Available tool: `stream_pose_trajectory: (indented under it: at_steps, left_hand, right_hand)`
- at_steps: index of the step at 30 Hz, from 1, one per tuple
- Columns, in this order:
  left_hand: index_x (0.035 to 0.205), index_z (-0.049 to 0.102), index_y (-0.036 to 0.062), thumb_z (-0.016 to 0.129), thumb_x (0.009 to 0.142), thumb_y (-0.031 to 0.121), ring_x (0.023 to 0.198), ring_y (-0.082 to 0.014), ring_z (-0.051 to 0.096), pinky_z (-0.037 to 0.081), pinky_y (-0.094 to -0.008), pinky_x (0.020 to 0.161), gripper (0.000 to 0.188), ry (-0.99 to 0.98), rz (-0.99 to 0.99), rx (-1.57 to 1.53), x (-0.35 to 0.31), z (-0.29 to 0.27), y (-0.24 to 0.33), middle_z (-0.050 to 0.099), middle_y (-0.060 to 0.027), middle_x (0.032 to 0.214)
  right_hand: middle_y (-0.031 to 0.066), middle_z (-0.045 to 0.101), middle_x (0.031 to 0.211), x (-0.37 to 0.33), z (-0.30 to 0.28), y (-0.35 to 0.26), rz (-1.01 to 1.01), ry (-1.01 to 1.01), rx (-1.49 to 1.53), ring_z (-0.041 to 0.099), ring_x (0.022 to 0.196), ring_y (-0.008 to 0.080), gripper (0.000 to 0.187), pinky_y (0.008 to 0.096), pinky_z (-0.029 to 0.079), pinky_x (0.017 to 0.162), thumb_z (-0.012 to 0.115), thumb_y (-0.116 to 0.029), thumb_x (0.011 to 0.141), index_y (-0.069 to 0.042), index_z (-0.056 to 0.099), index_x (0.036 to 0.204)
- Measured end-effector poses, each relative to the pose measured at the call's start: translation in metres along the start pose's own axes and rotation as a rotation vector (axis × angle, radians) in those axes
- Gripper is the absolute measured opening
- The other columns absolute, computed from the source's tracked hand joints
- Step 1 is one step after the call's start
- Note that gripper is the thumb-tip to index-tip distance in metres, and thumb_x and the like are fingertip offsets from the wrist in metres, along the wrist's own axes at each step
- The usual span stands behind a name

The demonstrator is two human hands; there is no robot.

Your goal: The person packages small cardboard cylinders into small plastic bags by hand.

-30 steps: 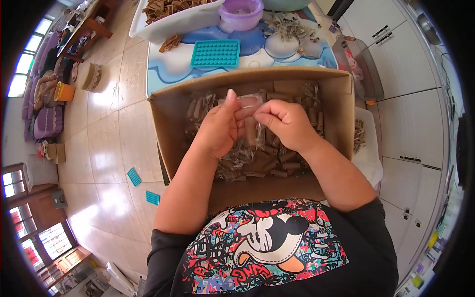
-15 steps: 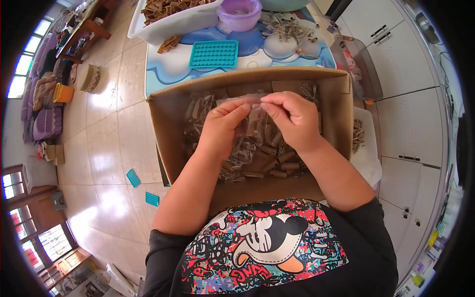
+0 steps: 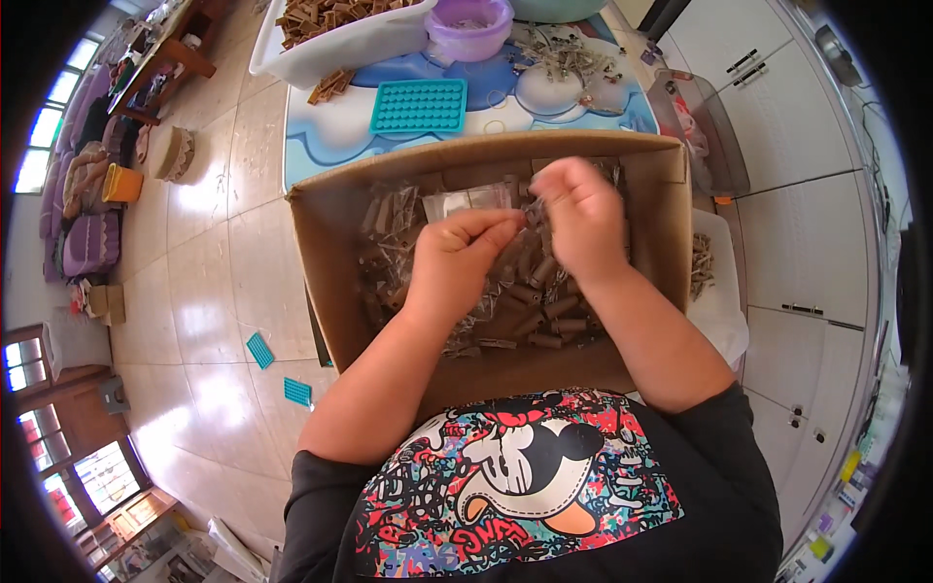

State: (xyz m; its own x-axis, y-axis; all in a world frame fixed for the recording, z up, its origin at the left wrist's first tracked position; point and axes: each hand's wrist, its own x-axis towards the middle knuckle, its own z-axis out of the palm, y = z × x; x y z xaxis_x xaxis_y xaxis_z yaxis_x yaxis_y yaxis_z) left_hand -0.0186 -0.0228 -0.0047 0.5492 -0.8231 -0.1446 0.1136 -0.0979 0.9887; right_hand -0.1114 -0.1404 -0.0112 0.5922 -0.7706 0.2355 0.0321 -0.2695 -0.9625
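Note:
Over the cardboard box (image 3: 408,160) my left hand (image 3: 457,257) is closed, thumb and finger pinching what looks like the top of a clear plastic bag (image 3: 533,211). My right hand (image 3: 588,219) is just to the right of that pinch, with its fingers curled and smeared by motion; whether it grips the plastic is not clear. Below the hands, the box holds several short brown cardboard tubes (image 3: 561,308), some loose and some inside clear plastic bags (image 3: 394,212). A flat clear packet (image 3: 466,199) with white in it lies behind my left hand.
Beyond the box stands a cloud-patterned table (image 3: 335,136) with a teal molded tray (image 3: 419,106), a white bin (image 3: 340,60) of brown pieces, a purple bucket (image 3: 469,31) and small clear-and-metal parts (image 3: 564,58). A white tub (image 3: 719,311) sits at the right. Two teal trays (image 3: 259,350) lie on the floor.
Both hands were pinching the plastic together, fingertips nearly touching. Now my right hand has risen slightly and is moving fast, while my left hand has shifted a little right and down.

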Motion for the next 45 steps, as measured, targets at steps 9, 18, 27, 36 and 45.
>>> stream_pose_trajectory:
  at_steps: [9,18,27,36,45]
  left_hand:
    - [0.096,0.064,0.0011,0.058,0.084,0.009,0.079,-0.0066,0.057,0.045,-0.0208,0.068,0.015,0.128,-0.071,-0.189,0.003,-0.017,0.017,0.065,-0.0039,0.091]
    - [0.093,0.063,0.0001,0.059,0.084,0.007,0.075,-0.0075,0.058,0.05,-0.0207,0.062,0.013,0.136,-0.067,-0.152,0.003,-0.017,0.013,0.064,-0.0039,0.085]
    - [0.086,0.063,0.0028,0.053,0.084,0.0,0.073,-0.0093,0.059,0.052,-0.0233,0.062,0.011,0.117,-0.082,-0.205,0.0,-0.023,0.015,0.061,-0.0029,0.082]
    - [0.097,0.058,0.0,0.05,0.084,-0.001,0.08,-0.0111,0.06,0.051,-0.0238,0.065,0.015,0.081,0.059,-0.07,-0.001,-0.02,0.017,0.061,-0.0044,0.085]
    - [0.112,0.049,0.0004,0.05,0.081,-0.001,0.065,-0.0069,0.053,0.044,-0.0217,0.059,0.031,0.037,0.018,0.154,0.003,-0.056,0.036,0.058,-0.0026,0.071]
  right_hand:
    - [-0.0023,0.054,0.071,0.01,-0.023,-0.016,0.417,-0.196,0.404,0.04,0.057,0.0015,0.015,0.0161,0.032,0.05,0.053,-0.016,0.089,-0.003,0.057,0.093]
    - [-0.0043,0.054,0.069,0.005,-0.013,-0.009,0.327,-0.309,0.166,0.046,0.062,0.001,0.012,0.0169,0.038,0.056,0.06,-0.012,0.083,-0.001,0.06,0.087]
    - [-0.0037,0.054,0.069,0.005,-0.017,-0.009,0.443,-0.328,0.362,0.047,0.061,0.0016,0.011,0.0173,0.038,0.054,0.059,-0.011,0.084,-0.001,0.06,0.088]
    - [-0.0004,0.057,0.068,0.005,-0.01,-0.009,0.391,-0.36,0.323,0.05,0.063,0.0039,0.012,0.0179,0.039,0.056,0.062,-0.011,0.082,0.0,0.06,0.086]
    - [0.0024,0.062,0.076,0.026,-0.037,-0.008,0.271,-0.359,-0.092,0.054,0.068,0.0072,0.017,0.022,0.043,0.062,0.061,-0.015,0.082,-0.001,0.062,0.091]
